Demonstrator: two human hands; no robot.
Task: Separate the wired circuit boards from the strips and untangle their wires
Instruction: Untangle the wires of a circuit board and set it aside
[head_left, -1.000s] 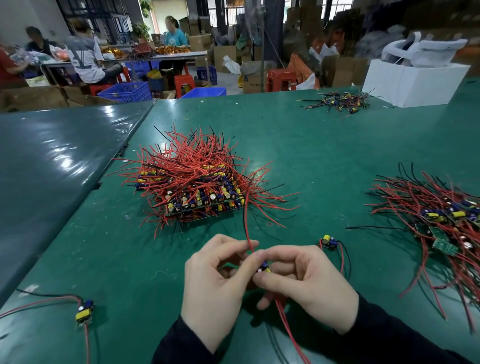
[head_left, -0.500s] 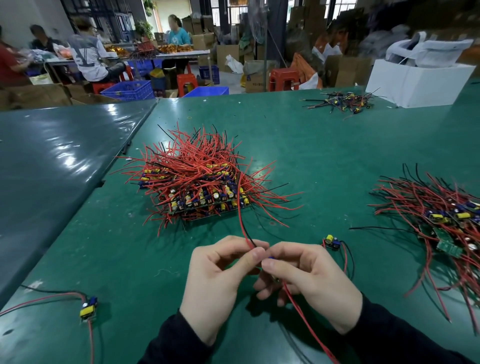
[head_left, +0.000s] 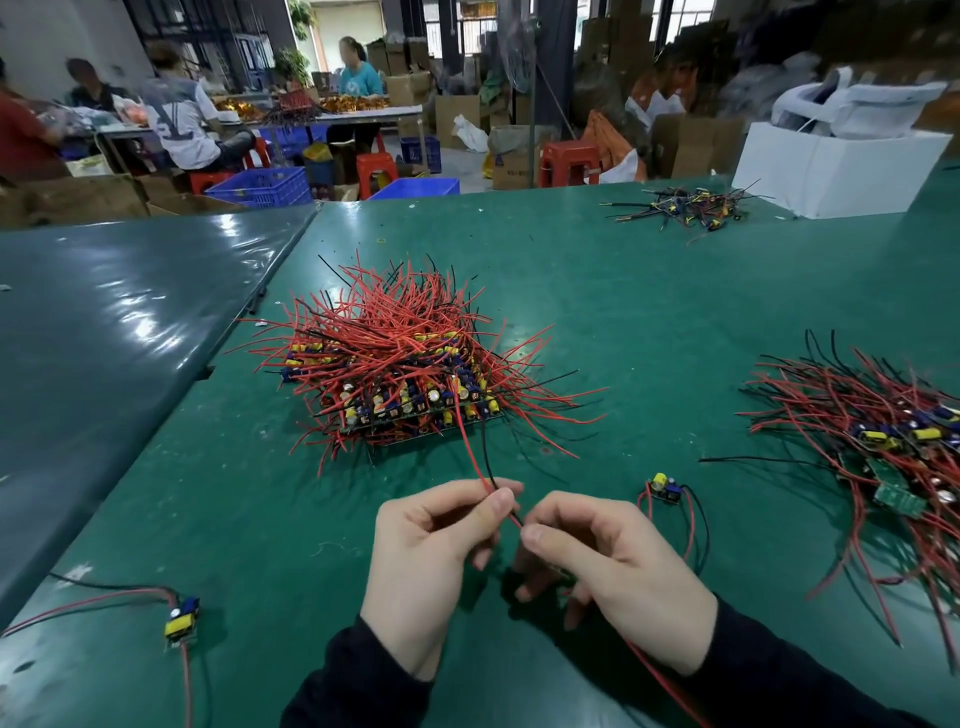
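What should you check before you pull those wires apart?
1. Left hand pinches the red wire and black wire: ok.
2. Right hand grips the same pair lower down: ok.
3. Small board in the fingers: cannot tell, hidden.
4. Wires free of the big pile: cannot tell, they run up in front of it.
5. Loose board beside the right hand is clear of the pull: ok.

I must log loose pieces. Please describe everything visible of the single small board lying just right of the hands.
The board is small and dark, with a yellow cylinder and blue parts on top. It lies flat on the green table, apart from both piles. A red wire and a black wire loop from it toward the person. No hand touches it.
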